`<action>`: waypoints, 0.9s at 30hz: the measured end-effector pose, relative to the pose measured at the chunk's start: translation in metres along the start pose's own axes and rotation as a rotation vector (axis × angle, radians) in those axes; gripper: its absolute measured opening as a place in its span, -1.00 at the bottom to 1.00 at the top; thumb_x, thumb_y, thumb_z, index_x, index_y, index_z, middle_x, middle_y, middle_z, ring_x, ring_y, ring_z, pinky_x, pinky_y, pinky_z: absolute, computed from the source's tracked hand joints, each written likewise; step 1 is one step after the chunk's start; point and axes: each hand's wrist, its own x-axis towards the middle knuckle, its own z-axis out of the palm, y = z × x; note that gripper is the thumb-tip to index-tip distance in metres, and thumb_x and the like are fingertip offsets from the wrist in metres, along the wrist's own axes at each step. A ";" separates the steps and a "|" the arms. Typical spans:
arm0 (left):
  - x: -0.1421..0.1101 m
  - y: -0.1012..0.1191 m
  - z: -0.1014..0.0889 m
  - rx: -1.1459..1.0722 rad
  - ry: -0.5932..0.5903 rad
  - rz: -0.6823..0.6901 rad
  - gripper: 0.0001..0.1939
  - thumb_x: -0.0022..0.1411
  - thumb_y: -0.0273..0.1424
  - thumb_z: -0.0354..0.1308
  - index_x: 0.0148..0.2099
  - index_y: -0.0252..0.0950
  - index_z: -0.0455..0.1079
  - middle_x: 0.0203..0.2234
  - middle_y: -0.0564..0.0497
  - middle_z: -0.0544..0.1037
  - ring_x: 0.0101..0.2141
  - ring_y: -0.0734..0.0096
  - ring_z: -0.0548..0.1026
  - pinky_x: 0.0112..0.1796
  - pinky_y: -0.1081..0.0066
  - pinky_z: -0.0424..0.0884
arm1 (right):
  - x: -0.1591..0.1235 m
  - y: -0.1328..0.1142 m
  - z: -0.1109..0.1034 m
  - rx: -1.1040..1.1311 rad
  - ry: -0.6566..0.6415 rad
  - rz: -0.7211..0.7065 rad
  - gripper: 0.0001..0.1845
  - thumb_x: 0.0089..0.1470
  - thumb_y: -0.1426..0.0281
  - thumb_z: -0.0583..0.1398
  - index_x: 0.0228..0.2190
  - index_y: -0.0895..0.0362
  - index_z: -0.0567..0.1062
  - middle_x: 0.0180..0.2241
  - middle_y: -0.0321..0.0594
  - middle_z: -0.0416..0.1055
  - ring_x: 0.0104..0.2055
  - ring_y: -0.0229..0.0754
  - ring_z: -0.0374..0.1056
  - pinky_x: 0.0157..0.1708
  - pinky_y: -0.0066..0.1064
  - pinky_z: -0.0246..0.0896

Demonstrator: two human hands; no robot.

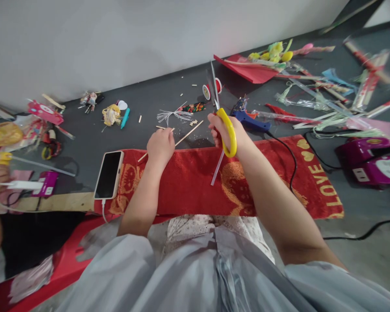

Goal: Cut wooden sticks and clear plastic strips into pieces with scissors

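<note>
My right hand (223, 132) has its fingers wrapped round the yellow scissors (232, 132), blades toward the far edge of the tabletop (143, 97). My left hand (160, 147), fingers folded, covers part of a thin wooden stick (189, 134) crossing the far edge of the red towel (188, 186); I can't tell whether it grips.

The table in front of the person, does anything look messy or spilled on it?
Yes, a bit messy. Short pale pieces lie loose on the dark table: a small heap just beyond the thin stick, and others scattered apart. They look odd because they seem like leftover bits, perhaps from cutting.
</note>
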 end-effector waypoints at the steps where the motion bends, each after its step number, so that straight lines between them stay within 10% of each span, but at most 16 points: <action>1: 0.001 -0.001 0.001 -0.020 0.002 -0.005 -0.63 0.36 -0.37 -0.17 -0.01 -0.26 0.44 -0.16 -0.17 0.54 -0.14 0.14 0.50 -0.19 0.28 0.34 | 0.000 -0.001 0.000 0.066 0.014 0.032 -0.59 0.15 0.00 0.05 -0.51 0.04 0.21 -0.65 -0.40 0.12 -0.71 -0.36 0.06 -0.69 -0.43 0.04; 27: 0.114 0.052 0.023 -0.048 -0.076 -0.069 -0.81 0.12 -0.28 0.15 -0.27 -0.26 0.48 -0.29 -0.09 0.54 -0.19 0.20 0.47 -0.11 0.27 0.33 | 0.009 -0.002 -0.001 0.234 -0.031 0.086 -0.59 0.16 0.02 0.08 -0.53 0.05 0.19 -0.69 -0.45 0.10 -0.73 -0.38 0.04 -0.74 -0.48 0.05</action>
